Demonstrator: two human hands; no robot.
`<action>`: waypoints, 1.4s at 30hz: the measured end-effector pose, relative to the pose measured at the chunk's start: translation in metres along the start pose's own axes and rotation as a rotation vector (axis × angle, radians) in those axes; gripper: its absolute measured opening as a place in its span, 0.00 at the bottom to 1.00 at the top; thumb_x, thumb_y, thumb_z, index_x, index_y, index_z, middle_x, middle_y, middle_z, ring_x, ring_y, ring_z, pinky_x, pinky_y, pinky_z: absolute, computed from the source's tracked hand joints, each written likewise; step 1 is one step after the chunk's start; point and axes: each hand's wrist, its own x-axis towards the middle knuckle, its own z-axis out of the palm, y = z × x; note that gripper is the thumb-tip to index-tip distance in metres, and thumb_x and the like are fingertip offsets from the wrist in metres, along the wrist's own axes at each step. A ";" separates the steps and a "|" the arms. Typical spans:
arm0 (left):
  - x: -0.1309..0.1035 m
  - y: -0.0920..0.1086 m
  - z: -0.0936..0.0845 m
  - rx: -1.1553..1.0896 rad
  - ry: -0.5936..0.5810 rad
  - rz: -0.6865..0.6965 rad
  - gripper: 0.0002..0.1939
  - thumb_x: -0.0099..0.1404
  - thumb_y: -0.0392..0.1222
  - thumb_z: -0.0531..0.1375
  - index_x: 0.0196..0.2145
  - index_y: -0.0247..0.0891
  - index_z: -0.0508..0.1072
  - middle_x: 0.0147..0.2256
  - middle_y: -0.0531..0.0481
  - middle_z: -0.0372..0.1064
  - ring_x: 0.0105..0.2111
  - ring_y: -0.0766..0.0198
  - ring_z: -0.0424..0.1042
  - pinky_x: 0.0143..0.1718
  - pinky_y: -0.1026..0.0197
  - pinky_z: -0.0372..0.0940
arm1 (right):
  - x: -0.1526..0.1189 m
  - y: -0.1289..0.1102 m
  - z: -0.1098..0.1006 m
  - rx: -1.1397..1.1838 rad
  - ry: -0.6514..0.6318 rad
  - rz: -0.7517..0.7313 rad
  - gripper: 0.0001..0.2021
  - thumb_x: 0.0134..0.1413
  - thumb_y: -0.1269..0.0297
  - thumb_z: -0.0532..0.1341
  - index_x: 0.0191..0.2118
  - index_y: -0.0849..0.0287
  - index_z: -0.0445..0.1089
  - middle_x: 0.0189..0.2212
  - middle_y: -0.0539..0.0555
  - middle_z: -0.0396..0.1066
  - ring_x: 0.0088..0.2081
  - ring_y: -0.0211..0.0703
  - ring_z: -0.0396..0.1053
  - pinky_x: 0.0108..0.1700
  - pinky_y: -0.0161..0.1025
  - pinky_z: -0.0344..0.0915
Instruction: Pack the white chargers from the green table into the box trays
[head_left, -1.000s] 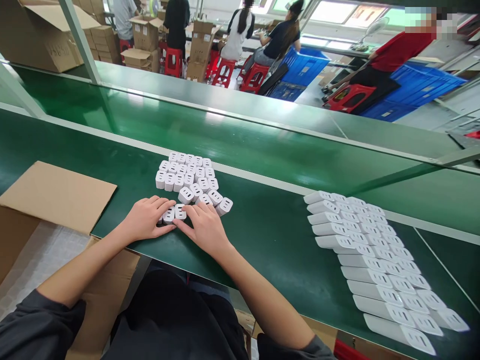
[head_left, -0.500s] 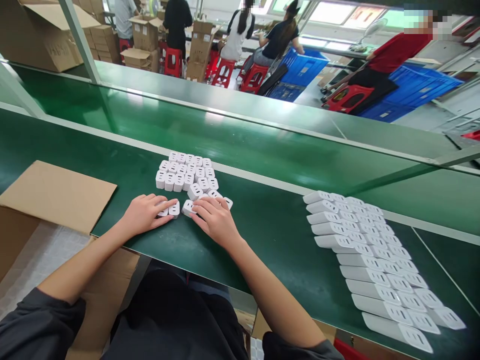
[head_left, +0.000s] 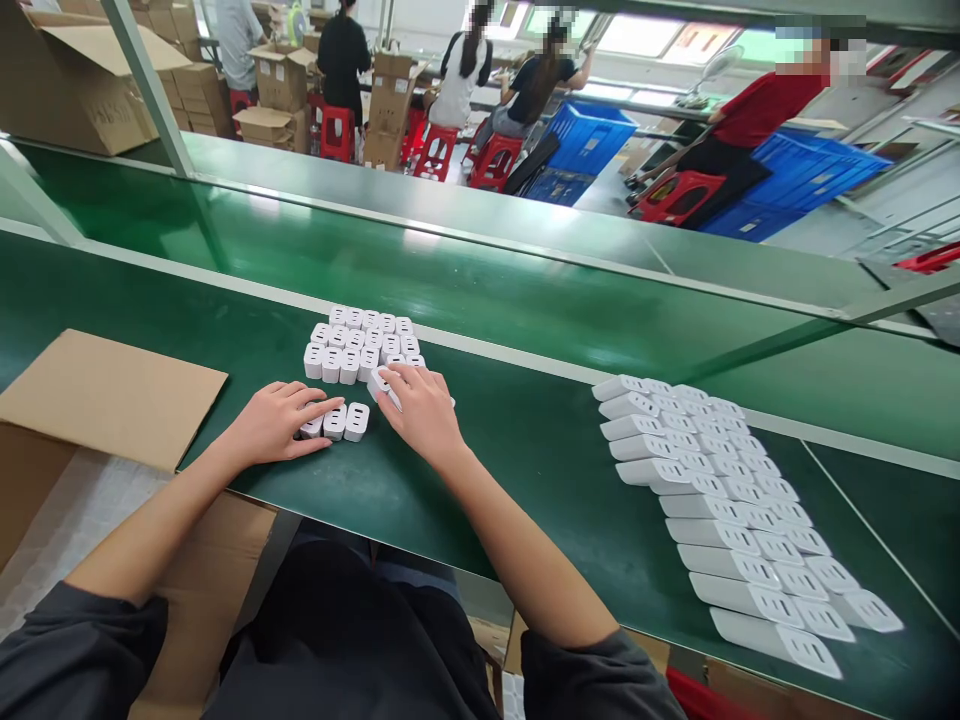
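Several small white USB chargers with two slots each stand in rows in a block (head_left: pixel 349 340) on the green bench. In front of that block is a short row of white chargers (head_left: pixel 357 422). My left hand (head_left: pixel 277 425) is curled round the left end of this row, forefinger over the tops and thumb along the front. Behind and to the right, my right hand (head_left: pixel 426 412) grips a white charger (head_left: pixel 378 384) at the block's near corner. Its palm and fingers hide other chargers there.
A larger slanted group of white chargers (head_left: pixel 720 480) stands on the bench at right. Flat cardboard (head_left: pixel 112 395) lies at left, above a box with clear wrapping. A raised green ledge (head_left: pixel 465 265) runs behind. Co-workers sit farther back near blue crates (head_left: pixel 589 135).
The charger under my right fingers has joined the short row at its right end. My right hand has moved back to another charger by the block. The camera view has shifted slightly.
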 end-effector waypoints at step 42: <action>0.002 0.010 0.011 0.032 0.047 0.060 0.21 0.73 0.49 0.53 0.61 0.49 0.67 0.55 0.46 0.72 0.43 0.56 0.75 0.41 0.54 0.69 | -0.046 0.013 -0.027 0.360 -0.177 -0.096 0.26 0.62 0.75 0.50 0.65 0.55 0.58 0.59 0.57 0.68 0.59 0.45 0.67 0.58 0.47 0.69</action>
